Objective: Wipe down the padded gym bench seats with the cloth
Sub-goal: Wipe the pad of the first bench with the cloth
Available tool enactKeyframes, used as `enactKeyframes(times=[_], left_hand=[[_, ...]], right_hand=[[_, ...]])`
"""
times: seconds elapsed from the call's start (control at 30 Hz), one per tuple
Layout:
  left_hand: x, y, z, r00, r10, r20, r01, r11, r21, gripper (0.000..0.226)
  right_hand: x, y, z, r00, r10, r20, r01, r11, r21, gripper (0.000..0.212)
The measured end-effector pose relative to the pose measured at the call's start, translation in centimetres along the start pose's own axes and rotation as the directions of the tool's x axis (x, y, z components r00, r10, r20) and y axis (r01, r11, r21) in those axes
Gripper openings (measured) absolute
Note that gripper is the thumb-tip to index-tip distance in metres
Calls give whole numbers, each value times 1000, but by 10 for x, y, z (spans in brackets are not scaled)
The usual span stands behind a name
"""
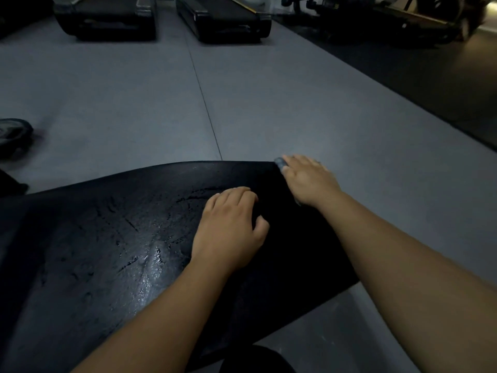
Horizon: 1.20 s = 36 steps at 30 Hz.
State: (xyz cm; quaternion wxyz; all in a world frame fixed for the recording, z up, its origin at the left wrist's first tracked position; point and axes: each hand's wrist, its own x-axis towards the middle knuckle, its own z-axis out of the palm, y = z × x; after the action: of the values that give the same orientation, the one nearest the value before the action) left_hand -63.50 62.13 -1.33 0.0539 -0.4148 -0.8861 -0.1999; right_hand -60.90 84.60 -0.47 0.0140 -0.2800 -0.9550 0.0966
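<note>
Mid-wipe, judged from the layout: right hand (309, 181) sits on the far right corner of the black bench pad (107, 238), fingers laid over a grey-blue cloth (279, 162). Only a small bit of cloth shows, poking out just past the fingertips. Cannot tell whether the fingers curl round it or only press it flat. Left hand (231, 227) is near the grip, on the side toward the person and a little left, knuckles up, fingers curled onto the pad, thumb out. Nothing is seen in it; it looks like a brace. Left of the grip the pad has a wet sheen (150, 270) with streaks and cracked-looking patches, so that part seems already wiped or sprayed. Directly below the grip, toward the person, the surface is matte and darker; can't say if it's dry pad or something laid on it. Next move probably calls for dragging the cloth back from the corner along that matte strip with steady downward pressure, keeping the cloth under the palm so it doesn't slip off the edge. No bucket, bottle or other container in view. Beyond the grip: grey floor (134, 90) and two treadmills (107, 20); a shoe (13, 133) lies well off to the left.
</note>
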Motion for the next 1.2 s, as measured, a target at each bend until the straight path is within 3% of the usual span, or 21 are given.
enactKeyframes(times=[0.07,0.2,0.23,0.33,0.4,0.5,0.57,0.63,0.7,0.77,0.87,0.97,1.03,1.13,1.2], left_hand=[[2,-1,0,1000,-1,-10,1,1000,-4,35],[3,-3,0,1000,-6,-6,6,1000,10,33],[3,-2,1,1000,-6,-5,6,1000,10,33],[3,-2,1,1000,-7,-7,7,1000,16,32],[3,0,0,1000,-10,-3,10,1000,29,31],[3,2,-3,1000,-11,-3,11,999,35,30],[3,2,-4,1000,-3,4,3,999,42,29],[2,2,-4,1000,0,12,-1,999,43,30],[0,3,-4,1000,7,25,-8,999,49,30],[-1,3,-5,1000,3,28,-4,999,50,30],[-3,6,-5,999,4,35,-6,999,46,28],[-2,7,-6,999,9,35,-10,999,43,30],[-1,8,-7,1000,15,27,-16,999,47,30],[-1,8,-5,999,12,44,-14,999,49,31],[1,8,-7,997,23,72,-26,999,39,34]], right_hand=[[0,-13,0,1000,22,-8,-23,1000,-18,54],[-60,1,4,990,-143,-16,142,990,-16,58],[-64,14,4,993,-115,-27,115,993,5,62],[-37,26,-5,974,227,20,-227,954,196,48],[-30,10,-5,949,315,22,-315,937,151,47],[-78,-7,0,994,94,-55,-94,996,0,55],[-121,12,9,994,-36,-107,38,999,10,57],[-135,39,11,995,10,-95,1,993,114,62],[-125,54,8,982,190,-23,-174,937,302,61],[-121,46,7,955,296,-18,-278,914,294,57],[-165,19,16,966,137,-221,-121,989,86,55],[-226,20,41,944,-63,-323,92,993,76,55],[-231,35,45,927,-47,-372,101,987,127,61],[-219,6,41,876,128,-465,-18,972,234,63],[-230,-35,49,884,-13,-468,98,983,157,57]])
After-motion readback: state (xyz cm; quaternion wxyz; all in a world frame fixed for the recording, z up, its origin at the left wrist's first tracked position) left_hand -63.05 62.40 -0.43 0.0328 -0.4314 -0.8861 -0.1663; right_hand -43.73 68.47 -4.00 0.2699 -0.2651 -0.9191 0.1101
